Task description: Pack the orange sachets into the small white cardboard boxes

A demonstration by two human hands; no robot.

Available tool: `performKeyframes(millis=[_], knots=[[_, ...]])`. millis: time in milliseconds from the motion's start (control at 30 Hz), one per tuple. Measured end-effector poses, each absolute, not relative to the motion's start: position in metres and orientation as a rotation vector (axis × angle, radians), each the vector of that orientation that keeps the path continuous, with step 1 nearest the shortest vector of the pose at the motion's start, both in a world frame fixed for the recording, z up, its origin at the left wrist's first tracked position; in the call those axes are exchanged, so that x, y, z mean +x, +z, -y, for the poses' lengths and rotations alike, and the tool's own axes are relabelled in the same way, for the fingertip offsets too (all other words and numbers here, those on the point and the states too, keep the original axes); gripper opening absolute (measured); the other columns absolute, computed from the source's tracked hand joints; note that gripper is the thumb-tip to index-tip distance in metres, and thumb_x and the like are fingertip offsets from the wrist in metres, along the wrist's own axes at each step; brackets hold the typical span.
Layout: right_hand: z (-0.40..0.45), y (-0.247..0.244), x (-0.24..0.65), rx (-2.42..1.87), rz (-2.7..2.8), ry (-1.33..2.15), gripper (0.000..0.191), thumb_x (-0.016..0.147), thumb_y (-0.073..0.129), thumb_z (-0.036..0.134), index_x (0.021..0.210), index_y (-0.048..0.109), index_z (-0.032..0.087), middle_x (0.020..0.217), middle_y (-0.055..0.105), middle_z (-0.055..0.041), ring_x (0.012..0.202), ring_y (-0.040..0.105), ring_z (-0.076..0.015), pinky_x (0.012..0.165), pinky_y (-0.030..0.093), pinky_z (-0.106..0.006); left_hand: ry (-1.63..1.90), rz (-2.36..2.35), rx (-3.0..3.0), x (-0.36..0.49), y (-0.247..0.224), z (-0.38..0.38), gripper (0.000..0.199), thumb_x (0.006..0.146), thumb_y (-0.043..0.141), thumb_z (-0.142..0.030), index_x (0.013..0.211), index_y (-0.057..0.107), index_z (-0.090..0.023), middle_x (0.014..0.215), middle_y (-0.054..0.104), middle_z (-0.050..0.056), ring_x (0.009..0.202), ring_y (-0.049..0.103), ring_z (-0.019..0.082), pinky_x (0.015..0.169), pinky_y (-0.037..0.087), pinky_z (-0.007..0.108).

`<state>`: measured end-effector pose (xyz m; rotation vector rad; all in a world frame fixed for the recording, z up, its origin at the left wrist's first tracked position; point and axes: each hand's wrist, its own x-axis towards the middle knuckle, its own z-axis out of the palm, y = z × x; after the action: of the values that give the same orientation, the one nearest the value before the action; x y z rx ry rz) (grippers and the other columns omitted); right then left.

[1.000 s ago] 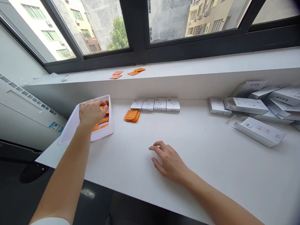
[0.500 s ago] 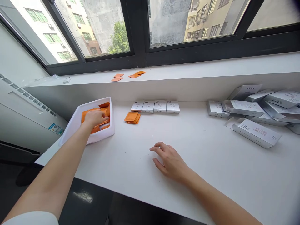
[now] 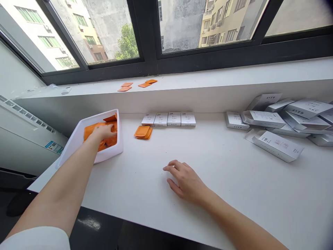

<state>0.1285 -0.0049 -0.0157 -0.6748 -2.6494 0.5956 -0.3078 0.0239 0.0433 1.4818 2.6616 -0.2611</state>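
My left hand (image 3: pixel 102 132) reaches down into a white plastic bin (image 3: pixel 120 139), among flat orange packets (image 3: pixel 90 129). Its fingertips are partly hidden, so whether it grips a packet does not show. My right hand (image 3: pixel 183 180) rests low over the middle of the white table, holding nothing, its fingers loosely bent and the thumb apart. Between bin and right hand lies a small stack of orange packets (image 3: pixel 143 132). Right behind this stack, several small white boxes (image 3: pixel 167 119) form a row side by side.
A heap of white printed cartons (image 3: pixel 278 144) covers the table's right rear, some with end flaps open. On the windowsill (image 3: pixel 197 80) lie several loose orange packets (image 3: pixel 125 89). A white ribbed appliance (image 3: pixel 28 135) stands left of the table (image 3: pixel 145 180).
The view has shifted slightly, moving the scene left. Inside the bin, my left hand has moved a little and the orange packets around it lie differently. My right hand keeps its pose.
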Motion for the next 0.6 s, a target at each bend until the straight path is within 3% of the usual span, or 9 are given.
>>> performKeyframes(millis=[133, 233, 367, 467, 600], knots=[[0.004, -0.015, 0.129, -0.652, 2.659, 0.585, 0.031, 0.09, 0.048, 0.023, 0.12, 0.056, 0.021, 0.114, 0.059, -0.0083, 0.078, 0.056, -0.0168, 0.077, 0.05, -0.036, -0.266, -2.615, 1.425, -0.306, 0.041, -0.027, 0.032, 0.062, 0.059, -0.039, 0.088, 0.063, -0.019, 0.093, 0.069, 0.014, 0.101, 0.06, 0.039, 0.091, 0.04, 0.048], [0.005, -0.015, 0.129, -0.625, 2.682, 0.566, 0.031, 0.089, 0.049, 0.023, 0.119, 0.057, 0.02, 0.113, 0.06, -0.009, 0.076, 0.056, -0.0171, 0.076, 0.05, -0.036, -0.192, -2.564, 1.344, -0.305, 0.039, -0.024, 0.033, 0.059, 0.063, -0.036, 0.088, 0.062, -0.02, 0.09, 0.07, 0.011, 0.086, 0.064, 0.032, 0.074, 0.048, 0.04], [0.007, -0.015, 0.128, -0.597, 2.699, 0.55, 0.031, 0.089, 0.049, 0.022, 0.118, 0.057, 0.02, 0.112, 0.06, -0.009, 0.075, 0.055, -0.0167, 0.075, 0.049, -0.036, -0.03, -2.526, 1.24, -0.306, 0.045, -0.018, 0.033, 0.058, 0.067, -0.04, 0.082, 0.062, -0.018, 0.074, 0.067, 0.007, 0.065, 0.063, 0.025, 0.059, 0.047, 0.032], [0.006, -0.016, 0.128, -0.609, 2.689, 0.546, 0.031, 0.09, 0.048, 0.023, 0.119, 0.057, 0.02, 0.113, 0.06, -0.0088, 0.074, 0.055, -0.0166, 0.075, 0.049, -0.036, 0.187, -2.546, 1.235, -0.312, 0.064, -0.007, 0.028, 0.067, 0.064, -0.045, 0.073, 0.06, -0.018, 0.063, 0.061, 0.003, 0.059, 0.058, 0.019, 0.06, 0.046, 0.029], [0.006, -0.016, 0.128, -0.685, 2.641, 0.6, 0.03, 0.09, 0.047, 0.025, 0.118, 0.058, 0.021, 0.114, 0.06, -0.0085, 0.073, 0.053, -0.0167, 0.074, 0.048, -0.037, 0.724, -2.671, 1.26, -0.305, 0.1, 0.022, 0.026, 0.084, 0.048, -0.04, 0.095, 0.056, -0.017, 0.067, 0.053, -0.003, 0.055, 0.047, 0.01, 0.059, 0.044, 0.023]])
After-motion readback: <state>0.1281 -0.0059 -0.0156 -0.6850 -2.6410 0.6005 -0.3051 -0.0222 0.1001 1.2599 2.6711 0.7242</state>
